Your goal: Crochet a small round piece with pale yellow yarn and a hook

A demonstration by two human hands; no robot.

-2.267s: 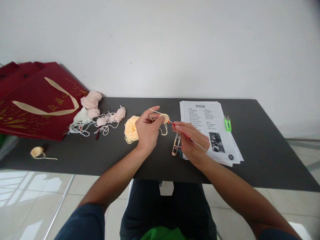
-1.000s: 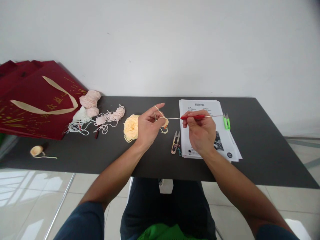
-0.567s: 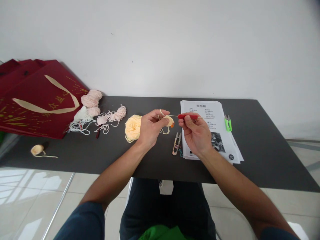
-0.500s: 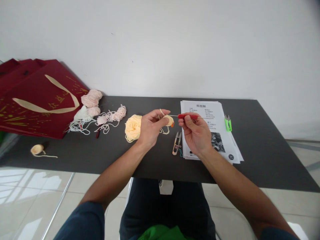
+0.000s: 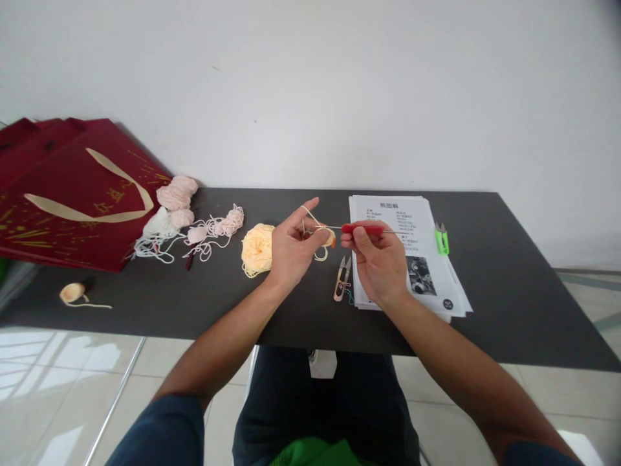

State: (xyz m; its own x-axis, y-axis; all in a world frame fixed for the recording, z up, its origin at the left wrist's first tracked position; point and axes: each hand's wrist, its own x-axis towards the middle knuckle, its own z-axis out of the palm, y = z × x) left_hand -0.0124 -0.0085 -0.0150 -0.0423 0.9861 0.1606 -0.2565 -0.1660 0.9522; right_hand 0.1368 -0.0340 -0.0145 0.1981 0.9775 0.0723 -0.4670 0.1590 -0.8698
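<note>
My left hand (image 5: 295, 249) pinches a small pale-yellow crochet piece (image 5: 330, 239) with an orange bit at its edge. A strand of yellow yarn runs up over its raised index finger. In my right hand (image 5: 378, 259) is a crochet hook (image 5: 361, 229) with a red grip, its thin shaft pointing left to the piece; the hook's tip is hard to make out among the yarn. Beside my left wrist sits a ball of yellow yarn (image 5: 257, 250), partly covered by the hand. Thread snips (image 5: 342, 279) lie on the table between my forearms.
Printed sheets (image 5: 388, 285) lie under my right hand, with green-handled snips (image 5: 442, 239) at their right edge. Pink yarn (image 5: 177, 193), white yarn (image 5: 158, 226) and a dark red bag (image 5: 72, 213) are at the left. A small cream crochet piece (image 5: 72, 292) rests near the front-left edge.
My left index finger has lifted and straightened, drawing the yarn strand up. My right hand and the hook have shifted slightly left, closer to the crochet piece.
</note>
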